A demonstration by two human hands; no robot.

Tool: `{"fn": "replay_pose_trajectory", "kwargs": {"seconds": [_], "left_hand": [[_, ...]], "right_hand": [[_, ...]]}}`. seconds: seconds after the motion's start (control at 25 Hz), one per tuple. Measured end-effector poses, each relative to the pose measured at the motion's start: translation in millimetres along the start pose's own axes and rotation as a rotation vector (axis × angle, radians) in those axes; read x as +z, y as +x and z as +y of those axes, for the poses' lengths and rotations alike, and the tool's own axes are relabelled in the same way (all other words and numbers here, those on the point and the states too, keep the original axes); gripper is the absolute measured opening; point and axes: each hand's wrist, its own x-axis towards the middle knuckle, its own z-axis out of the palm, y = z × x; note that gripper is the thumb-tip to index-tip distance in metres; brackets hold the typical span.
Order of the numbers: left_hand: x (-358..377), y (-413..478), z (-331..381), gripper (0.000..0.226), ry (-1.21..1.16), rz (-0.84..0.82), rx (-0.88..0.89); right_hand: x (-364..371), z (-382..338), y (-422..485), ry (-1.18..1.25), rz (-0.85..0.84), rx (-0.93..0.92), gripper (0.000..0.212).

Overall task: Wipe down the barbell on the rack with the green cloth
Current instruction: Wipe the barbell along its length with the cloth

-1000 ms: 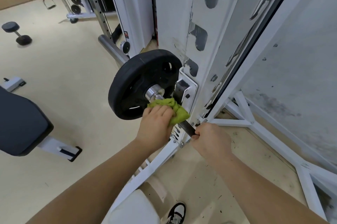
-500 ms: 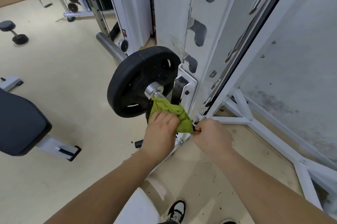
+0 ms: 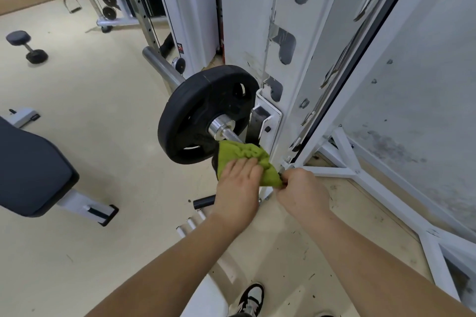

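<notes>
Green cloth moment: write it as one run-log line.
step: wipe barbell | left hand: rests on green cloth | right hand: pinches cloth corner | weight plate: on barbell

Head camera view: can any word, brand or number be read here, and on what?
No text is readable.
Small red-and-black sticker on the white machine column: too small.
Faint raised marks on the round black weight plate: blurred.
</notes>
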Motion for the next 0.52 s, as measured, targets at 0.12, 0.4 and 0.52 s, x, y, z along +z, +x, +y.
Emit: {"fn": "replay_pose_trajectory", "kwargs": {"seconds": [0.12, 0.4, 0.52], "left_hand": [[-15.7, 11.4, -12.4, 0.033, -0.067, 0.03, -0.028], [-4.6, 62.0, -42.2, 0.03, -0.131, -0.034, -0.459], [9.7, 57.3, -45.2, 0.028, -0.084, -0.005, -0.432]], "right_hand": [[-4.3, 2.2, -0.3, -0.012, -0.048, -0.023, 0.011], [3.4, 2.3, 3.2, -0.021, -0.026, -0.02, 0.017], [4.7, 3.3, 4.4, -0.011, -0.026, -0.009, 0.016]]}}
